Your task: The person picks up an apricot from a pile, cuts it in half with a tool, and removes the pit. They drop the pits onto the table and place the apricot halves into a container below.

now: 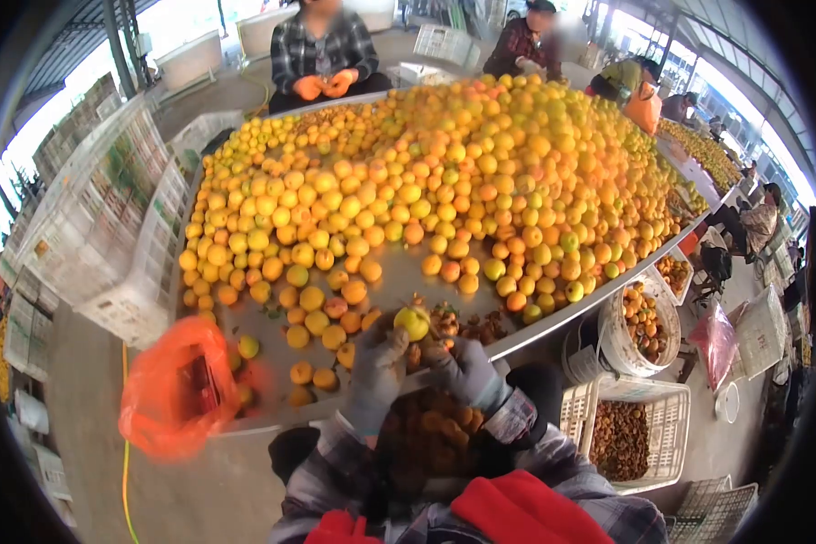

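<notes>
My left hand (376, 376), in a grey glove, is closed around a yellow-green apricot (412, 324) at the near edge of the metal table (399, 274). Close beside it, my right hand (471, 374), gloved too, has its fingers curled toward the fruit; what they pinch, if anything, is too small to make out. Brown-red scraps (444, 319) lie on the table just beyond my hands. A great heap of apricots (372, 195) covers most of the tabletop. Below my hands, in my lap, is a dark container with blurred brown-orange contents (435, 422).
An orange plastic bag (177, 390) hangs at the table's near left corner. White crates (109, 218) are stacked at left. On the right stand a white bucket (612, 335) of fruit and a crate (671, 435) of brown pieces. Across the table a person (326, 50) handles something.
</notes>
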